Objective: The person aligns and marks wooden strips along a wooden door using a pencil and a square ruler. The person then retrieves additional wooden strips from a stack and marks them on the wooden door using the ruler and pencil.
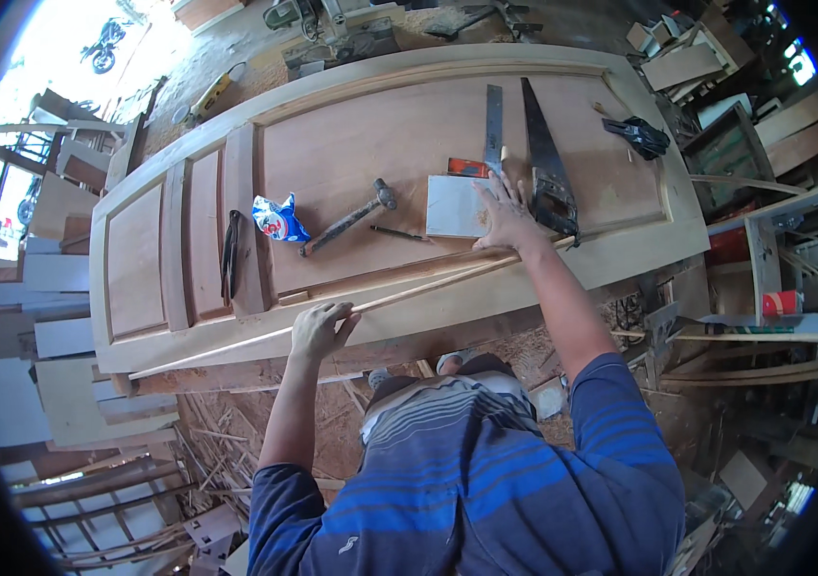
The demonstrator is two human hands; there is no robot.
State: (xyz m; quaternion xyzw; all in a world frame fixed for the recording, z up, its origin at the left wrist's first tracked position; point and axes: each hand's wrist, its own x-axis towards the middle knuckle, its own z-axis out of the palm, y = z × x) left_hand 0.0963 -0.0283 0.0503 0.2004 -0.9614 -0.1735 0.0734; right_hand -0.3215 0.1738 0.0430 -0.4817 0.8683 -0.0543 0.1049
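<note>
A long, thin wooden strip [428, 286] lies slantwise along the near edge of a panelled wooden door [370, 115]. My left hand [320, 330] is closed around the strip near its middle. Farther right, my right hand [507, 215] has its fingers spread, at the right side of a white rectangular block [453, 205]. Its wrist is above the strip, and its fingertips reach the lower end of a metal ruler-like blade [493, 123]. A small red-orange piece [467, 167] lies beside that blade. Just right of this hand lies a handsaw [545, 144].
On the door also lie a hammer [349, 219], a dark pencil-like stick [399, 233], a blue-and-white packet [279, 219], a dark slender tool [230, 254] and a black plastic bag [637, 136]. Wood scraps [226, 456] litter the floor. Boards [63, 336] are stacked at left.
</note>
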